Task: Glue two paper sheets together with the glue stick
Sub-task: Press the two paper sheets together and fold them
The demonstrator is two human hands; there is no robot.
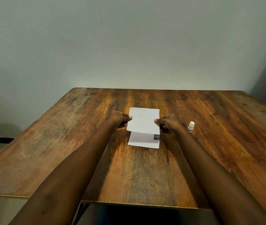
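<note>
While both hands (left [118, 119], right [168, 123]) pinch the upper sheet [143, 119] over the lower sheet [141, 139], glue stick [191, 127] stands right.

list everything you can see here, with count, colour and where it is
white paper sheets: two, white; upper sheet held at both side edges mid-table, overlapping the lower sheet, which lies flat nearer the person and has a small dark grey patch at its right edge
small glue stick with white cap: one, white with a yellowish label; standing upright on the table, right of the sheets, apart from them
brown wooden table: one, brown wood grain; fills the lower half
plain wall: one, grey-white; behind the table
left hand: one; pinching the upper sheet's left edge
right hand: one; pinching its right edge
</note>
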